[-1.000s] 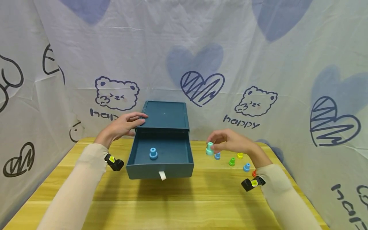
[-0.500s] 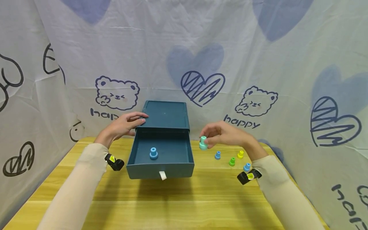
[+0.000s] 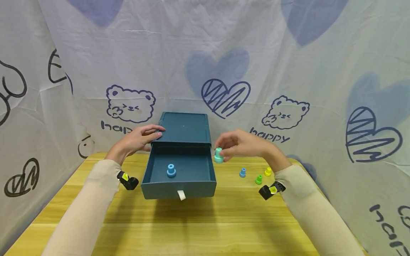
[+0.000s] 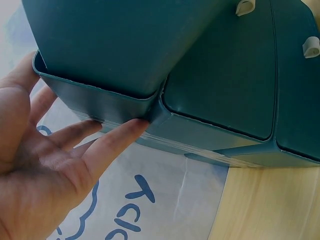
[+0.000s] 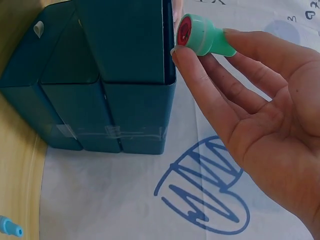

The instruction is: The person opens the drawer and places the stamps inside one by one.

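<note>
My right hand (image 3: 245, 144) pinches a mint-green toy stamp (image 3: 219, 156) between thumb and fingers, just right of the open drawer's back corner. In the right wrist view the stamp (image 5: 207, 37) lies sideways, showing its round red face. My left hand (image 3: 137, 138) rests against the top left edge of a dark teal drawer cabinet (image 3: 184, 128). Its fingers lie fairly straight along the cabinet side in the left wrist view. The top drawer (image 3: 177, 190) is pulled out, and a light blue stamp (image 3: 171, 170) stands upright inside it.
On the wooden table (image 3: 192, 231) to the right stand a blue stamp (image 3: 242, 172), a green stamp (image 3: 258, 179) and a yellow stamp (image 3: 267, 172). Below the top drawer are two closed drawers with white tabs (image 4: 311, 47). A printed white cloth (image 3: 179, 71) hangs behind and at both sides.
My right hand has carried the mint-green stamp up and leftward, away from the other stamps and closer to the drawer. The left hand and the drawer have stayed put.
</note>
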The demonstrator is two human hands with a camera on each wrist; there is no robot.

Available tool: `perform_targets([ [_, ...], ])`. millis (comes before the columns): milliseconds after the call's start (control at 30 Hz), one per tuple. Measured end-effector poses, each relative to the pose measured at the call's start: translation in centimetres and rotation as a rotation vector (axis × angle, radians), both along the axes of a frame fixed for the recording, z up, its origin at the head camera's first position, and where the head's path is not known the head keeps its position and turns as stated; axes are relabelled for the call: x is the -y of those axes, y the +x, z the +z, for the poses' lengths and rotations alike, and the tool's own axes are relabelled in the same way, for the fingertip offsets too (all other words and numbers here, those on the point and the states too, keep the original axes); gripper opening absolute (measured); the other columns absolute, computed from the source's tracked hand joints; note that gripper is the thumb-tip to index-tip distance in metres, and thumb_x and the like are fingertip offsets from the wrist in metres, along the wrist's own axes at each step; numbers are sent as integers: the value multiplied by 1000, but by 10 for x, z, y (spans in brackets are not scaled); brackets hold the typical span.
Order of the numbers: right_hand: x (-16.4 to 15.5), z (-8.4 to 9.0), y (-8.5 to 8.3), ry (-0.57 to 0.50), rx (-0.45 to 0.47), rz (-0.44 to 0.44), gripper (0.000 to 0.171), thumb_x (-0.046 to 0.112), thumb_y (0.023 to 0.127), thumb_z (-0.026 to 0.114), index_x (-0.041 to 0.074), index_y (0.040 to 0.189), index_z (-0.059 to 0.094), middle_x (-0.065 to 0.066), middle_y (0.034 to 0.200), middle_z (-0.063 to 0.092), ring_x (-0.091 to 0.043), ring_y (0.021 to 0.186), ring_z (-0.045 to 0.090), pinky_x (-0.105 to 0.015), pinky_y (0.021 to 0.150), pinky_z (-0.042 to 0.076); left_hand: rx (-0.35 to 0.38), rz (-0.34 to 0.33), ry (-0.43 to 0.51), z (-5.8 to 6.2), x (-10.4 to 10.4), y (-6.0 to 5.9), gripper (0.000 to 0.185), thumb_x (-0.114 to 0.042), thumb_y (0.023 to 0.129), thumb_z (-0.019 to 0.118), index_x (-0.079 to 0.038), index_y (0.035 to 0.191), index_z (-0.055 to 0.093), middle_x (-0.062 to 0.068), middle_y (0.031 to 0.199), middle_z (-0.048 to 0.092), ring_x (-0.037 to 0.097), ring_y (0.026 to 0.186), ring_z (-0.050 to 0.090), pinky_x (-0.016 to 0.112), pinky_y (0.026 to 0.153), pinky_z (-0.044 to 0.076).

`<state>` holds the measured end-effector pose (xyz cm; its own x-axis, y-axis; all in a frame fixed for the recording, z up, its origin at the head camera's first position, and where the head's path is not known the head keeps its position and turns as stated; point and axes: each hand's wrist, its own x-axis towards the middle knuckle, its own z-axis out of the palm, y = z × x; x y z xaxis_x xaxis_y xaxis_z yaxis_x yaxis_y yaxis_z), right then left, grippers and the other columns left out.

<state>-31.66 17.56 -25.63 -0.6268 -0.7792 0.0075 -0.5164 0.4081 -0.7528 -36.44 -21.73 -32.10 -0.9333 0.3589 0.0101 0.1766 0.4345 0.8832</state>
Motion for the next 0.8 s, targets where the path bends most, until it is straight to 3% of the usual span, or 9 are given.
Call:
perform_targets([
  [400,19,9,-1,43,-22,18,26,7,100,64,-6,123,65,-15,107,76,-24,93,74,-38,87,64,3,-7,19,-1,0,0,53,-43,106,55,-18,152,47,16,169,30,44,155,30,67,116,39],
  [800,41,16,-6,121,-7,46,21,6,99,65,-4,117,67,-11,102,75,-25,92,73,-41,87,65,1,-9,18,-2,0,-1,53,-43,107,55,-18,152,47,16,169,29,45,155,30,68,115,39],
])
